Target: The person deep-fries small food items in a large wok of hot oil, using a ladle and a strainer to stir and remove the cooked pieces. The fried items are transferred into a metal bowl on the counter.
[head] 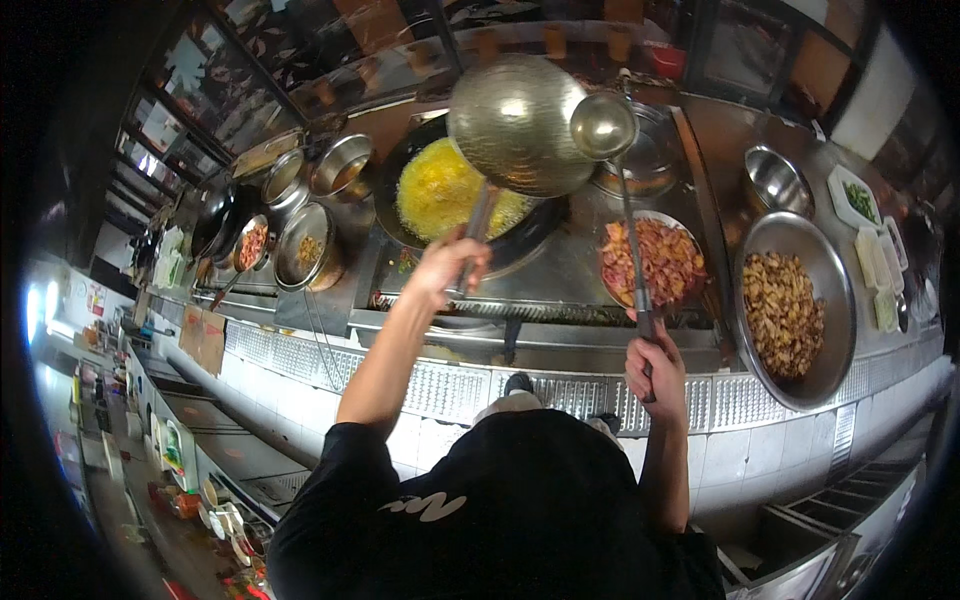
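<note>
My left hand point(448, 264) grips the handle of a large, round metal strainer point(523, 126), raised over the right part of a black wok point(525, 238). Yellow, foaming liquid point(435, 191) fills the wok, partly hidden by the strainer. My right hand point(655, 367) is closed round the dark handle of a long metal ladle point(602, 126). The ladle's bowl is at the strainer's right edge; I cannot tell whether they touch. Under the ladle's shaft, as seen from above, a bowl of raw-looking meat pieces point(667, 262) sits on the steel cooktop, right of the wok.
A large steel bowl of browned pieces point(784, 315) stands at the right, before an emptier steel bowl point(778, 180) and white tubs with greens point(857, 196). Left of the wok are steel pots point(341, 165), a strainer over a pot point(306, 247) and a ladle of meat point(252, 244).
</note>
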`<action>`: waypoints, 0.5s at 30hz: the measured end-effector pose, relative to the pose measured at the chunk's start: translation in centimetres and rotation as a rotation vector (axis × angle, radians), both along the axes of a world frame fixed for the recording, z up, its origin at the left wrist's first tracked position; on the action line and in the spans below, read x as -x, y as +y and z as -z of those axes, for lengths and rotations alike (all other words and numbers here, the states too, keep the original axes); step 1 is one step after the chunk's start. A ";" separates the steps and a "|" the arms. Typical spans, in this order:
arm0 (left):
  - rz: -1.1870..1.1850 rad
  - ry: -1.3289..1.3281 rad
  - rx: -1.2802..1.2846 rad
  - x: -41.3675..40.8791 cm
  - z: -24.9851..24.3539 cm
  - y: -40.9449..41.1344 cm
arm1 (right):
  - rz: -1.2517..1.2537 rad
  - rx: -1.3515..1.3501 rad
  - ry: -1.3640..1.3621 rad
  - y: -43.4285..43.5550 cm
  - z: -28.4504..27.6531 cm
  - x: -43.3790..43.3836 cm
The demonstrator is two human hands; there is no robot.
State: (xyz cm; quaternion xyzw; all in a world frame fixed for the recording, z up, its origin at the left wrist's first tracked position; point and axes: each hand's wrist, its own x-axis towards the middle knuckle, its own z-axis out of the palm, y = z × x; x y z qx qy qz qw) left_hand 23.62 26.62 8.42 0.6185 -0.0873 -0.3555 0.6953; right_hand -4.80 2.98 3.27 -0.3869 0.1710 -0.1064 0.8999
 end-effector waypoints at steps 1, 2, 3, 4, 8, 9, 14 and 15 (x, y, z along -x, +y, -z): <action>-0.081 -0.013 -0.026 -2.3 0.5 2.6 | -0.018 0.008 0.038 0.8 0.0 -2.2; -0.131 -0.047 -0.083 -4.5 0.4 5.0 | -0.063 0.044 0.081 1.1 0.4 -4.4; -0.180 -0.078 -0.143 -6.6 0.3 7.2 | -0.089 0.156 0.116 1.4 0.9 -6.6; -0.198 -0.114 -0.196 -8.7 0.3 9.3 | -0.113 0.274 0.147 1.6 1.4 -8.9; -0.237 -0.315 -0.352 -19.2 3.9 17.5 | -0.159 0.592 0.268 2.4 2.6 -17.4; -0.247 -0.359 -0.370 -20.6 4.1 18.7 | -0.172 0.658 0.295 2.8 2.5 -19.1; -0.310 -0.479 -0.456 -26.9 8.5 22.2 | -0.260 1.070 0.612 5.6 2.7 -25.8; -0.314 -0.512 -0.477 -28.1 9.8 21.5 | -0.232 1.176 0.608 5.6 4.4 -26.6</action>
